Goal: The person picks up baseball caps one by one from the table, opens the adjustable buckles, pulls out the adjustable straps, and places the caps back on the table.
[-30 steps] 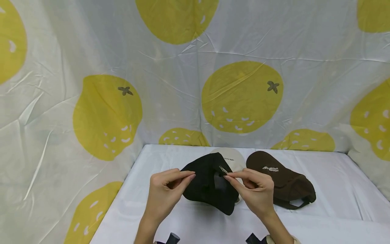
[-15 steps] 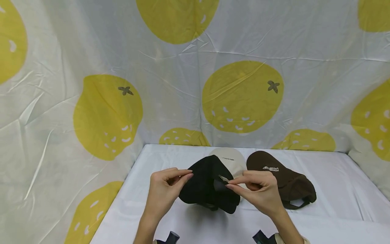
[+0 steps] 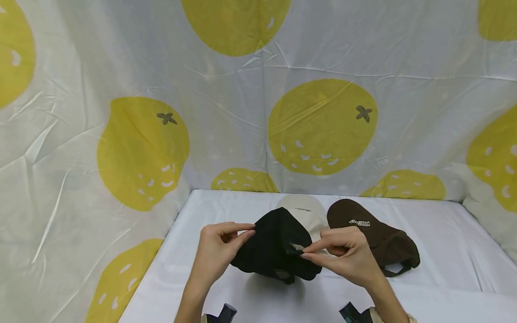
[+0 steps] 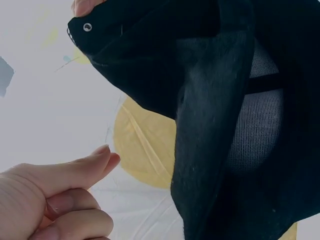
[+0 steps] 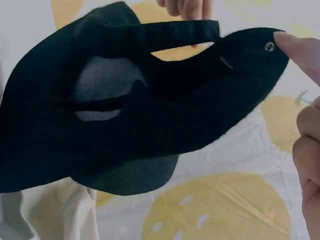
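A black cap hangs above the white table, its mesh-lined inside showing in both wrist views. My right hand pinches one corner of its edge between thumb and index finger, beside a small metal eyelet. A dark strap with a free end crosses the cap's back opening. My left hand is in front of the cap's left side. In the left wrist view its thumb and index finger meet, other fingers curled, with a gap between them and the cap; nothing shows in that grasp.
Behind the black cap a cream cap with dark lettering lies on the white-covered table. To its right lies a brown cap with white lettering. A lemon-print cloth hangs around the table's back and sides.
The black cap has turned and swung, its lower part shifting left and a strap coming into view underneath. My right hand has moved slightly right and down with its corner. My left hand has hardly moved.
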`<state>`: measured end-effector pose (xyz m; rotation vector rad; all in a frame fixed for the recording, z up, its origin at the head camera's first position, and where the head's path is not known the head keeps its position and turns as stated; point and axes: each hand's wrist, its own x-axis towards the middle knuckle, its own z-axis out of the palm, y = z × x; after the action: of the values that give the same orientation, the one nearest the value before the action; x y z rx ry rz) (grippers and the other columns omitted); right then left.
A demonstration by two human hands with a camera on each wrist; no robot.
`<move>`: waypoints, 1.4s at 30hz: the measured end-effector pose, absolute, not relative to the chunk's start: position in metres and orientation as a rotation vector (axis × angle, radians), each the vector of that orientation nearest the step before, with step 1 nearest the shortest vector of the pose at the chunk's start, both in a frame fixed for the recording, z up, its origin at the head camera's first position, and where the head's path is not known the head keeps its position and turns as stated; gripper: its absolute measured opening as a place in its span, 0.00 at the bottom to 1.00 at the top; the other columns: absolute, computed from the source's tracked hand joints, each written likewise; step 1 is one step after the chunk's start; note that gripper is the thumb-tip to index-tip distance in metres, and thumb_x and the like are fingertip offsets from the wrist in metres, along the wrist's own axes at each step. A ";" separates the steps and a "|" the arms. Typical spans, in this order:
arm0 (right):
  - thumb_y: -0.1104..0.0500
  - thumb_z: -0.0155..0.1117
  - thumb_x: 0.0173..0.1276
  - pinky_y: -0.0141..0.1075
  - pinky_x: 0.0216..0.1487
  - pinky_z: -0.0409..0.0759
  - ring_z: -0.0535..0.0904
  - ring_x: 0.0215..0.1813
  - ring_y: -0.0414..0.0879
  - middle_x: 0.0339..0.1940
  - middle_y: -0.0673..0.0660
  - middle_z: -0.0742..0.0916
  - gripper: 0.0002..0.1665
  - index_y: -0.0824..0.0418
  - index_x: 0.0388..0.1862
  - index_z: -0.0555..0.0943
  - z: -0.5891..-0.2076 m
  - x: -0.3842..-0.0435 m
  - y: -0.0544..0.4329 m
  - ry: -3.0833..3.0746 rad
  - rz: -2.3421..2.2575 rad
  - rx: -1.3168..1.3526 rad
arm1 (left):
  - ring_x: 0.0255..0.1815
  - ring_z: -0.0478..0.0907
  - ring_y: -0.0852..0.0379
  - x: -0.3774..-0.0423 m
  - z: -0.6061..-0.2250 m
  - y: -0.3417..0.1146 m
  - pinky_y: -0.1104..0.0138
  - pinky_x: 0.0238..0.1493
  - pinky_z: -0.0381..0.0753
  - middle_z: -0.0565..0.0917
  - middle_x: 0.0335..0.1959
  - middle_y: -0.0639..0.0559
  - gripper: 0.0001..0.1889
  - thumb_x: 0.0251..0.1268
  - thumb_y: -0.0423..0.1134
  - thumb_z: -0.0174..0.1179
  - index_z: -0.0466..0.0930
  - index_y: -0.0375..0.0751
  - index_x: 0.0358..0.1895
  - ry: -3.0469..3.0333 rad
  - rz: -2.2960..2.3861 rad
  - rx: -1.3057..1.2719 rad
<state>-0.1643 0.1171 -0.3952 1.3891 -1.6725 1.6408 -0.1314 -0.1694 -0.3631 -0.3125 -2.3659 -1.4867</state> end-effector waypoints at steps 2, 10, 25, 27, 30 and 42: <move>0.82 0.80 0.42 0.23 0.18 0.50 0.52 0.18 0.34 0.12 0.46 0.63 0.22 0.64 0.36 0.92 -0.395 -0.164 0.118 -1.688 1.628 1.411 | 0.19 0.61 0.67 -0.132 -0.363 -0.169 0.75 0.21 0.57 0.67 0.13 0.56 0.06 0.57 0.31 0.76 0.95 0.46 0.37 -2.380 -1.507 -0.299; 0.81 0.81 0.42 0.23 0.19 0.50 0.52 0.19 0.34 0.13 0.46 0.62 0.22 0.64 0.36 0.92 -0.393 -0.164 0.120 -1.704 1.605 1.429 | 0.18 0.60 0.68 -0.135 -0.364 -0.170 0.75 0.20 0.55 0.67 0.14 0.56 0.06 0.58 0.34 0.76 0.95 0.47 0.38 -2.408 -1.542 -0.279; 0.81 0.80 0.44 0.22 0.18 0.51 0.54 0.17 0.35 0.12 0.47 0.63 0.21 0.64 0.36 0.91 -0.392 -0.165 0.121 -1.700 1.639 1.497 | 0.19 0.63 0.67 -0.132 -0.361 -0.174 0.73 0.20 0.61 0.69 0.14 0.55 0.06 0.60 0.40 0.76 0.94 0.47 0.40 -2.430 -1.648 -0.327; 0.81 0.80 0.44 0.22 0.17 0.51 0.53 0.17 0.35 0.12 0.47 0.64 0.21 0.63 0.36 0.91 -0.392 -0.165 0.121 -1.702 1.651 1.515 | 0.19 0.62 0.67 -0.133 -0.362 -0.174 0.73 0.21 0.61 0.69 0.14 0.55 0.06 0.61 0.39 0.76 0.94 0.47 0.40 -2.433 -1.644 -0.330; 0.81 0.79 0.44 0.22 0.16 0.50 0.53 0.17 0.34 0.12 0.47 0.65 0.21 0.63 0.36 0.91 -0.392 -0.164 0.121 -1.701 1.663 1.563 | 0.18 0.61 0.68 -0.135 -0.364 -0.174 0.74 0.21 0.60 0.68 0.13 0.55 0.06 0.60 0.39 0.76 0.94 0.49 0.40 -2.441 -1.660 -0.319; 0.77 0.80 0.49 0.21 0.18 0.53 0.56 0.18 0.33 0.13 0.47 0.65 0.16 0.63 0.36 0.91 -0.388 -0.159 0.122 -1.803 1.650 1.727 | 0.15 0.57 0.68 -0.143 -0.372 -0.171 0.74 0.20 0.56 0.71 0.15 0.53 0.06 0.60 0.36 0.76 0.94 0.48 0.39 -2.501 -1.667 -0.240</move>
<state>-0.1593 0.1220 -0.3883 1.7272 -1.8029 1.6500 -0.1429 -0.1707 -0.3722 -0.2396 -2.5013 -1.6672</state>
